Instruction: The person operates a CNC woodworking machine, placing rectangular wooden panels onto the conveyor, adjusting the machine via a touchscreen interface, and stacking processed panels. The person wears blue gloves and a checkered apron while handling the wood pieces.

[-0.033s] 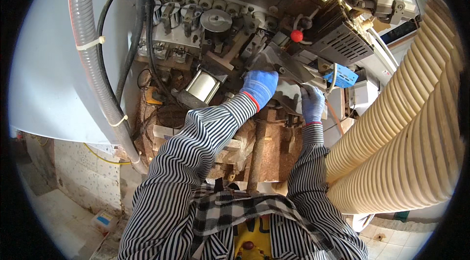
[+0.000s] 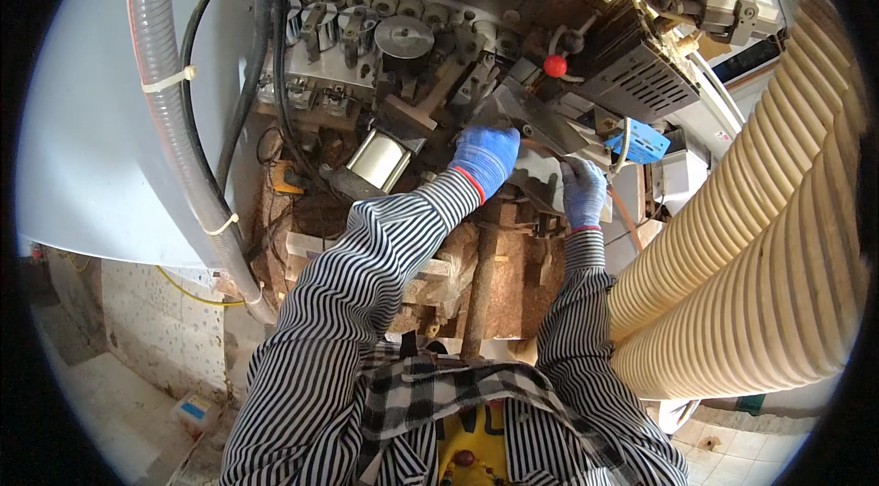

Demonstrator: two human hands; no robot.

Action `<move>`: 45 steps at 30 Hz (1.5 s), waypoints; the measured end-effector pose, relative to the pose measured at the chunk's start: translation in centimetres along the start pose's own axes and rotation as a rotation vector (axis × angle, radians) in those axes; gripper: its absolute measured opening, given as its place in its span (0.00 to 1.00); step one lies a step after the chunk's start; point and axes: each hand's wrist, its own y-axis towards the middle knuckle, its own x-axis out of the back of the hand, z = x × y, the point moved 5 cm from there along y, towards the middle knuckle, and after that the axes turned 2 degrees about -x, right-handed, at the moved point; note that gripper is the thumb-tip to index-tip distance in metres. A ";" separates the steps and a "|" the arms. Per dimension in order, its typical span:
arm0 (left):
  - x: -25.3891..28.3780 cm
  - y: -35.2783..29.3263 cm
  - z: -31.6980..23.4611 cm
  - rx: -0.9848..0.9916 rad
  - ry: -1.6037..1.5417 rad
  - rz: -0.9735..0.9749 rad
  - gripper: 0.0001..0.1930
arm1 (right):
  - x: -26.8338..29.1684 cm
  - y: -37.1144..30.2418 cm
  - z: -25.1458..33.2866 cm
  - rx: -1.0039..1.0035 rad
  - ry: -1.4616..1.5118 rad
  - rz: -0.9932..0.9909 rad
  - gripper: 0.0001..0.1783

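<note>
Beside the metal plate [image 2: 536, 173], our left hand [image 2: 487, 159] and right hand [image 2: 585, 193] hide their fingertips, opening and grip we can't tell; little has shifted.

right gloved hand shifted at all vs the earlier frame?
No, no visible shift: the right hand keeps the same place, below and left of the fixed blue box.

Pale tiled floor [image 2: 732, 466], lower right
</note>
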 end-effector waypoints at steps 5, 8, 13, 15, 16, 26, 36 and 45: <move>-0.5 1.8 -0.9 -0.001 0.119 0.145 0.13 | -0.6 -0.1 -0.5 -0.036 -0.018 -0.008 0.09; -0.3 2.6 -2.5 0.024 0.136 0.166 0.12 | -0.3 0.1 -0.5 -0.062 -0.014 0.005 0.09; -0.6 5.4 -2.2 -0.057 0.085 0.090 0.12 | -0.1 -0.1 -0.9 -0.147 -0.036 -0.031 0.09; -1.3 5.4 -2.1 0.021 0.128 -0.004 0.12 | -0.3 -0.2 -2.1 -0.207 -0.013 -0.054 0.09; -0.7 5.0 -2.2 0.059 0.151 -0.046 0.12 | -0.3 -0.2 -2.2 -0.243 0.001 -0.063 0.09; -1.2 6.7 -0.1 0.030 0.068 -0.001 0.22 | 0.0 -0.6 -1.7 -0.342 -0.252 -0.015 0.11; -2.4 -6.1 -4.6 -0.046 -0.140 -0.060 0.21 | -3.9 1.7 1.1 -0.073 -0.501 -0.093 0.09; -3.2 -9.9 -2.0 0.056 -0.183 0.023 0.21 | -6.3 4.1 3.5 0.101 -0.382 -0.135 0.06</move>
